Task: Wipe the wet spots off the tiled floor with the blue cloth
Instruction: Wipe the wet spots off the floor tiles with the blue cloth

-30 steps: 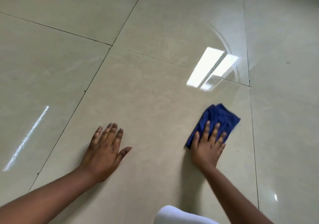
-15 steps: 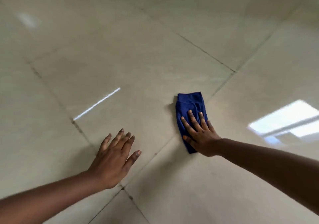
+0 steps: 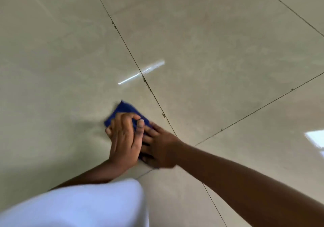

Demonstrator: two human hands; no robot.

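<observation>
Tiled floor [image 3: 219, 43] fills nearly everything I see: big glossy beige tiles with dark grout lines [image 3: 129, 51] crossing, and bright reflections of lights on the glaze. I judge it hard and slick, so cloth should glide over it easily. I cannot pick out any wet spots; the shine and the blur hide them.

White clothing [image 3: 87, 204] blurs across the bottom of my view.

Blue cloth [image 3: 125, 110] lies flat on the tile just left of the long grout line, mostly covered by my hands, one corner poking out ahead of them. It looks soft, light and limp, something that will bunch or fold if I push from an edge, so I judge the best hold is flat pressure from above with spread fingers.

My right hand [image 3: 161, 148] lies flat and extended on the cloth. My left hand [image 3: 124, 137] is curled over its near-left part, fingers bent, apparently pinching the fabric.
</observation>
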